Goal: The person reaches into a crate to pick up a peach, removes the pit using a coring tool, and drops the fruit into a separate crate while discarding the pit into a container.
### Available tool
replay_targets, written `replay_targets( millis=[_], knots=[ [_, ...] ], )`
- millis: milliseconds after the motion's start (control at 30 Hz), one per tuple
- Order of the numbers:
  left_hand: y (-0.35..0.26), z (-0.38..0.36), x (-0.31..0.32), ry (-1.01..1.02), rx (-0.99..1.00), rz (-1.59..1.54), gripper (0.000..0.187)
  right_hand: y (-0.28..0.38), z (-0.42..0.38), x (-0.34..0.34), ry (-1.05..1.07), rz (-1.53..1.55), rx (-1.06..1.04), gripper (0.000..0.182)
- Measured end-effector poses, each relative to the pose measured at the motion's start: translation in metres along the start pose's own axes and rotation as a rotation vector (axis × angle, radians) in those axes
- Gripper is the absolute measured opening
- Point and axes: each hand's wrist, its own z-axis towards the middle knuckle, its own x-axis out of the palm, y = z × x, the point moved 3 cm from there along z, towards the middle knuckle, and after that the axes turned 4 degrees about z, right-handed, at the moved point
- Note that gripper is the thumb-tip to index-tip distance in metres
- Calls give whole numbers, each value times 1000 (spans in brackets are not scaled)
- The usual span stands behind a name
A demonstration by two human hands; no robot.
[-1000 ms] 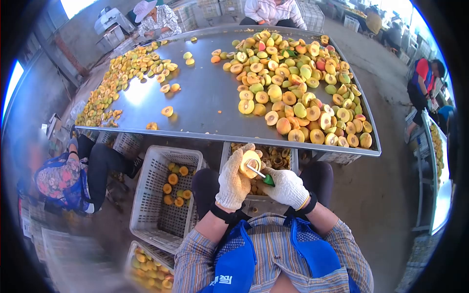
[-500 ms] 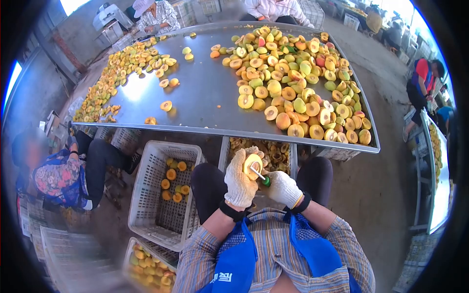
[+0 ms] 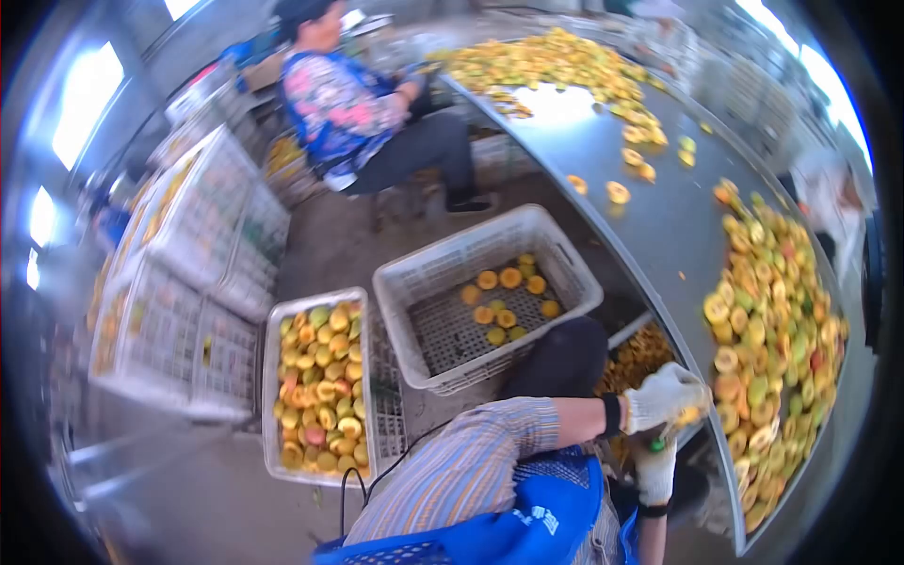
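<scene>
My left hand [image 3: 667, 399], in a white glove with a black wristband, is closed around a peach half [image 3: 690, 414] beside the table's near edge. Just below it, my gloved right hand [image 3: 654, 466] grips a green-handled tool [image 3: 657, 443], whose thin metal end points toward the fruit. Motion blur hides the exact contact. The metal table [image 3: 659, 221] bears a large heap of halved peaches [image 3: 782, 339] beyond my hands. Under the table edge, a crate of peach pieces [image 3: 645, 358] shows partly.
A white crate [image 3: 400, 339] with several halves stands left of my knee, beside a full crate [image 3: 273, 452]. Stacked crates [image 3: 226, 226] stand farther left. A co-worker [image 3: 344, 113] in a floral top sits at the table's far left; another person [image 3: 829, 202] is across it.
The view has swung left, so the crates and the seated co-worker show more fully. My left hand still holds the peach half and my right hand the green-handled tool.
</scene>
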Motion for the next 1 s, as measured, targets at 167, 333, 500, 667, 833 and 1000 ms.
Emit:
replay_targets(
  millis=[167, 333, 500, 667, 833, 1000],
  knots=[
    [15, 14, 9, 333, -51, -728, 25, -16, -1, 0, 252, 489, 335, 25],
    [3, 35, -25, -184, -142, -726, 32, -20, 26, -3, 240, 423, 290, 29],
    [-17, 36, -144, -498, 87, -195, 39, -48, 50, -36, -87, 171, 315, 33],
    [-45, 18, -183, -826, 169, 905, 46, -74, 50, -57, -76, 136, 413, 35],
    [-49, 70, -90, -482, 407, 1237, 72, -83, 49, -49, 93, 135, 422, 22],
    [-16, 141, 19, -13, 313, 1399, 85, -101, 46, -46, 180, -331, 263, 25]
  ],
)
